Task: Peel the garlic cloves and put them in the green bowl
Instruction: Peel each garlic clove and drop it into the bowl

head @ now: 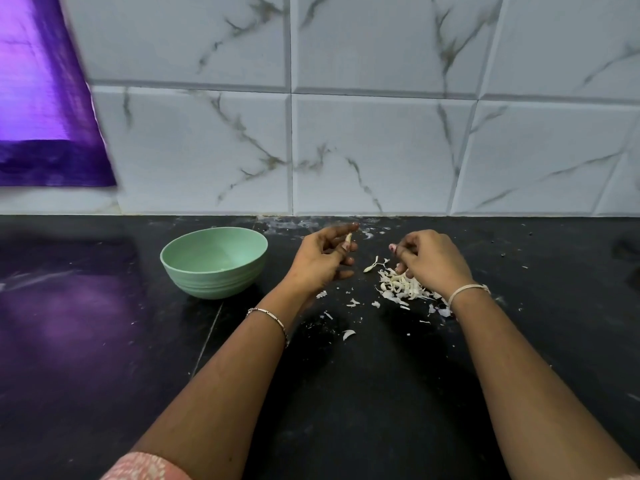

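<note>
A pale green bowl point(214, 263) stands on the black counter, left of my hands. My left hand point(320, 261) pinches a small pale garlic clove point(348, 239) between thumb and fingertips, just right of the bowl. My right hand point(431, 259) hovers with curled fingers over a heap of white garlic skins point(401, 287); whether it holds a scrap of skin is unclear. One curved piece of peel point(371, 266) lies between the two hands.
Loose flakes of skin point(348, 334) are scattered on the black counter point(346, 393) in front of the heap. A marbled tile wall point(363, 150) rises right behind the counter. A purple sheet point(45, 116) hangs at the far left.
</note>
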Demonstrator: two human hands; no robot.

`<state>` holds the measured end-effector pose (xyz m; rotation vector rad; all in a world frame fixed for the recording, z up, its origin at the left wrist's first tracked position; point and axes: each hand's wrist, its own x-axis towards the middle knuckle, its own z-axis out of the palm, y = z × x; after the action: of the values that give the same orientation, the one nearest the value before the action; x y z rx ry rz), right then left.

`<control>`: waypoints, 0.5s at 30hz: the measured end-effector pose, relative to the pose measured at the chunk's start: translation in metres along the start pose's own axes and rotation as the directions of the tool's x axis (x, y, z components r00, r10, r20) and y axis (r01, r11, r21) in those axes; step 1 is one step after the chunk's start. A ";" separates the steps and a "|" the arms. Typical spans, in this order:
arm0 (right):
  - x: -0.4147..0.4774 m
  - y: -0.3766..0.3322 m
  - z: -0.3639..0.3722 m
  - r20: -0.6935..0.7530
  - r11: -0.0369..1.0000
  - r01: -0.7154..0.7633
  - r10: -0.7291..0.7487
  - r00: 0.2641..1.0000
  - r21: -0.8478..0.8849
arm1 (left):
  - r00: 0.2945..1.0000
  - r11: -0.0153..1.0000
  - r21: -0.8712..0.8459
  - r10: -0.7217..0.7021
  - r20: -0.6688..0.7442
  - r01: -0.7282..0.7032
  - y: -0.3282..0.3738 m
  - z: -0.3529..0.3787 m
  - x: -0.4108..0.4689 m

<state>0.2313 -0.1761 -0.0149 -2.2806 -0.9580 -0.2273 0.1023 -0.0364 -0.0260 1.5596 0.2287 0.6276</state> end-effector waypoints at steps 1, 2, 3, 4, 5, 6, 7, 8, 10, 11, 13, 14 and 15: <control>0.000 -0.002 -0.001 -0.002 0.999 0.000 0.000 1.000 -0.050 | 1.000 1.000 0.005 0.005 -0.005 -0.005 0.000 0.000 0.000; 0.000 -0.003 -0.002 -0.013 0.995 0.000 -0.001 1.000 -0.102 | 1.000 1.000 0.008 0.007 -0.013 -0.007 0.000 0.000 0.000; -0.001 -0.004 -0.003 -0.032 0.989 0.000 -0.005 0.999 -0.145 | 1.000 1.000 0.006 0.007 -0.024 -0.006 0.000 0.000 0.000; -0.001 -0.003 -0.003 -0.057 0.987 0.000 -0.009 0.998 -0.161 | 0.999 1.000 -0.004 0.002 -0.035 -0.003 0.000 0.001 0.000; -0.001 -0.003 -0.002 -0.066 0.988 0.001 -0.011 0.998 -0.154 | 0.999 1.000 -0.016 -0.004 -0.044 0.003 -0.001 0.001 0.000; 0.000 -0.003 -0.002 -0.053 0.993 0.011 -0.017 0.998 -0.120 | 0.999 1.000 -0.028 -0.013 -0.049 0.012 -0.001 0.002 0.000; 0.001 -0.001 0.000 -0.023 0.998 0.021 -0.023 0.999 -0.064 | 0.998 0.999 -0.037 -0.023 -0.050 0.021 -0.002 0.001 0.000; 0.003 0.000 0.002 0.015 0.999 0.035 -0.035 0.999 -0.013 | 0.998 0.999 -0.043 -0.034 -0.048 0.032 -0.002 0.001 0.000; 0.003 0.000 0.005 0.085 0.997 0.078 -0.079 0.993 0.014 | 0.997 0.997 -0.060 -0.059 -0.042 0.056 -0.003 0.001 0.000; 0.003 -0.001 0.006 0.092 0.995 0.101 -0.103 0.990 0.023 | 0.997 0.995 -0.072 -0.072 -0.039 0.069 -0.003 0.001 0.000; 0.003 -0.007 0.010 0.007 0.984 0.113 -0.115 0.993 0.137 | 0.996 0.993 -0.084 -0.082 -0.038 0.079 -0.003 0.003 -0.001; 0.001 -0.012 0.011 -0.044 0.962 0.091 -0.082 0.996 0.259 | 0.996 0.994 -0.080 -0.082 -0.041 0.078 -0.003 0.004 -0.001; -0.002 -0.019 0.012 -0.063 0.915 0.058 -0.036 0.997 0.398 | 0.996 0.994 -0.073 -0.079 -0.046 0.076 -0.004 0.004 -0.001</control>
<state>0.2160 -0.1604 -0.0155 -1.8683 -0.9356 -0.1003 0.1046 -0.0401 -0.0296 1.4610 0.2993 0.6071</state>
